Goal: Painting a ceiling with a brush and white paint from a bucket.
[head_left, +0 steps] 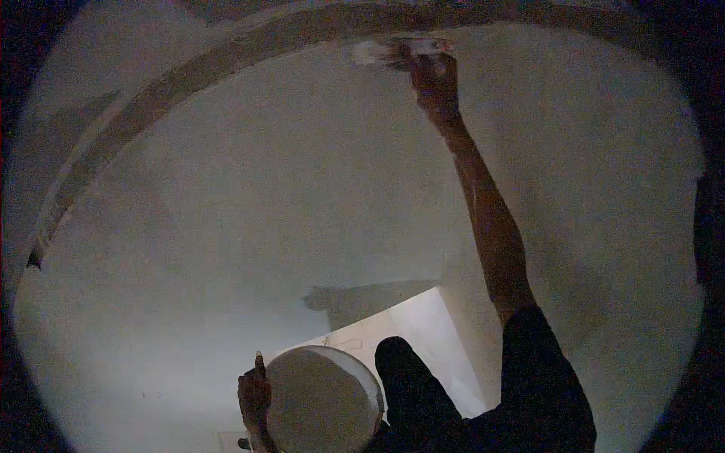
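Observation:
My right hand (438, 79) is stretched far up and away, closed on a paintbrush (433, 47). Its pale, blurred bristles point left and lie against the grey wall (302, 166), just beneath a brownish curved-looking band (249, 53). Low in the view, my left hand (254, 392) is at the left side of a round bucket (370, 377), fingers curled against it and one digit pointing up. Greyish paint (321, 404) shows in the bucket, with a whiter patch on the inner wall at its right. The bucket's underside is hidden.
Behind the bucket is a pale, flat board-like surface (442, 332) with a straight edge against the wall. A dark-clothed knee (396, 359) stands right of the bucket. A shadow (362, 302) falls on the wall above the board. The light is dim.

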A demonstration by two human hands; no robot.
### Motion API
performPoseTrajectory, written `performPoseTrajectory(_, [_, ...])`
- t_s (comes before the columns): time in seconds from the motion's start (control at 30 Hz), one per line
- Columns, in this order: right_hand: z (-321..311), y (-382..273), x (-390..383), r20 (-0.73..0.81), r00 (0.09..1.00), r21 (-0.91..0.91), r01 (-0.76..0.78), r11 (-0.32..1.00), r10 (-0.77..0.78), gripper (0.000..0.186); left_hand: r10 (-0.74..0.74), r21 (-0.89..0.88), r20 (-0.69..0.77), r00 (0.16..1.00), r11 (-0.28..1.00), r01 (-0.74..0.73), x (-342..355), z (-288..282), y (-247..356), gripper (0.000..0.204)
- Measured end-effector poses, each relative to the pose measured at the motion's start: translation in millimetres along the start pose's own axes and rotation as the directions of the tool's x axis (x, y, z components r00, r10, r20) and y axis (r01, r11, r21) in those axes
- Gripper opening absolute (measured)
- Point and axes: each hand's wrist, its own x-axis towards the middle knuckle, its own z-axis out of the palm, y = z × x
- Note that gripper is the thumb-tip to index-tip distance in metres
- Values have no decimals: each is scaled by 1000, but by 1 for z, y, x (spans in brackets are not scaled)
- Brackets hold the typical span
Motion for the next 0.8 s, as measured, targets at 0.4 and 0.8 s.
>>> performPoseTrajectory(0.4, [28, 4, 8, -426, 846, -177, 269, 947, -320, 18, 119, 173, -68, 991, 979, -105, 2, 9, -5, 66])
performPoseTrajectory(0.8, [-13, 32, 12, -242, 780, -569, 368, 735, -577, 34, 148, 62, -165, 975, 988, -140, 0, 20, -12, 65])
